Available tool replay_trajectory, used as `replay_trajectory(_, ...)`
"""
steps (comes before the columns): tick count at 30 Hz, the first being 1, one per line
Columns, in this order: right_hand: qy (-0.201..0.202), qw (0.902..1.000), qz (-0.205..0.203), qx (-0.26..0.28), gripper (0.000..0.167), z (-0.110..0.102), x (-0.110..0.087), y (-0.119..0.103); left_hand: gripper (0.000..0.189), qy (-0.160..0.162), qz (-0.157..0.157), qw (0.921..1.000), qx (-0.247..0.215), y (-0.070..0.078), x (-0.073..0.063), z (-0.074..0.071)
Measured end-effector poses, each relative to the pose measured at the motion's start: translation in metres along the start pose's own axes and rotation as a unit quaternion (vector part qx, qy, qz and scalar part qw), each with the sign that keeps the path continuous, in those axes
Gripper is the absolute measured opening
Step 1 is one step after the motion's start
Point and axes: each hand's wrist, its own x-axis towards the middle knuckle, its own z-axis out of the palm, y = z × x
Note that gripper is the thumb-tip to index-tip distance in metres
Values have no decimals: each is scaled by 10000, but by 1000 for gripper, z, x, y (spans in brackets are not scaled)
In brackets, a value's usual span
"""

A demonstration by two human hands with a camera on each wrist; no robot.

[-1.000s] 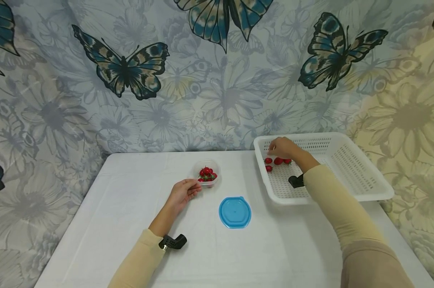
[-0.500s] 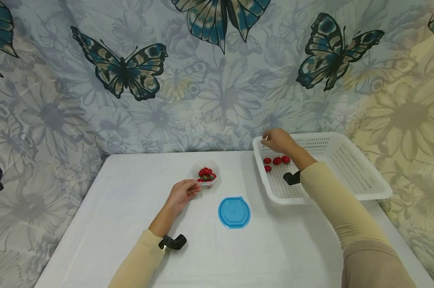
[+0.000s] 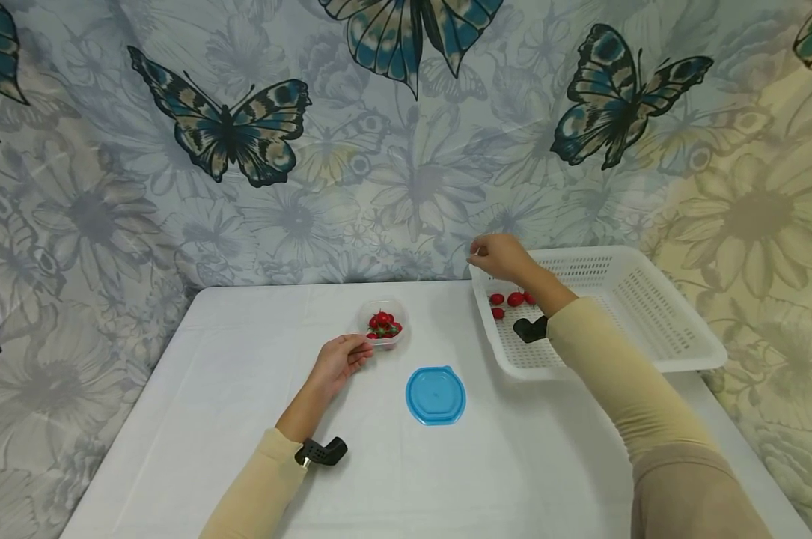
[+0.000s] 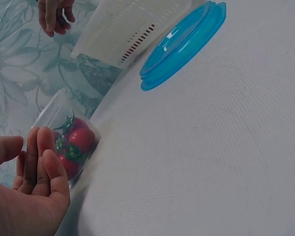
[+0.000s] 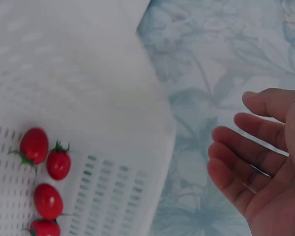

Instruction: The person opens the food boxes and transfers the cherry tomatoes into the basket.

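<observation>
My left hand (image 3: pixel 338 363) rests beside a small clear plastic container (image 3: pixel 391 343), its fingertips right at the near left rim. Thumb and fingers stand apart in the left wrist view, with the container behind them. Red cherry tomatoes (image 3: pixel 382 320) with green stems fill part of the container. My right hand (image 3: pixel 503 257) is over the far left rim of a white perforated basket (image 3: pixel 688 329). Its fingers are loosely bent with nothing between them in the right wrist view (image 5: pixel 270 167). Several more cherry tomatoes (image 5: pixel 48 201) lie at the basket's left end.
A round blue lid (image 3: pixel 435 395) lies flat on the white-covered table (image 3: pixel 244 419), between container and basket. Behind the table hangs a backdrop (image 3: pixel 419 187) printed with butterflies and flowers. A black wrist device (image 3: pixel 321 451) sits on my left wrist.
My right hand has risen from over the tomatoes in the basket and moved left to the basket's far left rim. The left hand stays at the container.
</observation>
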Motion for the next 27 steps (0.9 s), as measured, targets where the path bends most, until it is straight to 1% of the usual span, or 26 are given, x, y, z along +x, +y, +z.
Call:
replay_trajectory(3, -56, 10000, -56, 59, 28, 2, 3, -9, 24, -2, -1, 10000, -14, 0, 1, 0)
replay_trajectory(6, -135, 9998, -77, 99, 29, 4, 7, -16, 21, 76, 22, 10000, -53, 0, 1, -1)
replay_trajectory(10, -129, 9996, -175, 201, 28, 9, 12, -24, 19, 139, 45, 9998, -96, -1, 1, -1)
replay_trajectory(14, -144, 9990, -272, 322, 27, 15, 16, -33, 21, 102, 38, 9999, -56, -1, 1, -1)
replay_trajectory(19, -312, 9987, -299, 265, 27, 22, 20, -44, 22, 50, 39, 10000, -28, 1, 1, -1)
replay_trajectory(27, -374, 9976, -532, 241, 24, 35, 26, -65, 26, 43, -9, 10000, -15, 1, 1, -2)
